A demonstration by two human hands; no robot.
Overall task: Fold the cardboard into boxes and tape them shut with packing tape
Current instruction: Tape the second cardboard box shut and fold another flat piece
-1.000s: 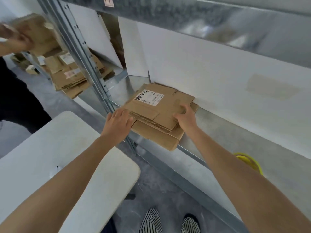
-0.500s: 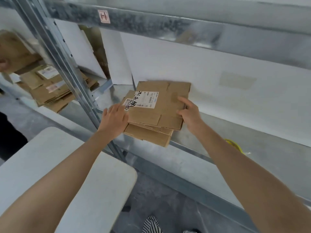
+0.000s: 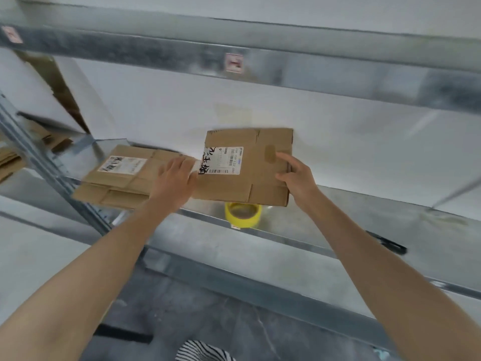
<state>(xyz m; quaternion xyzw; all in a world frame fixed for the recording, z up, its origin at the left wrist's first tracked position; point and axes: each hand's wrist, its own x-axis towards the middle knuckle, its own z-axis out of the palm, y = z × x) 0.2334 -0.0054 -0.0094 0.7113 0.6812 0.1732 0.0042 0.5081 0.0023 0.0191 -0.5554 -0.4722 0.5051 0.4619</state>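
Right hand grips the barcode-labelled cardboard — left hand flat against its edge.

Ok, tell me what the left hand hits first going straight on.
Probably the white back panel: the left hand points over the cardboard stack, just left of the lifted cardboard sheet. Depth unclear.
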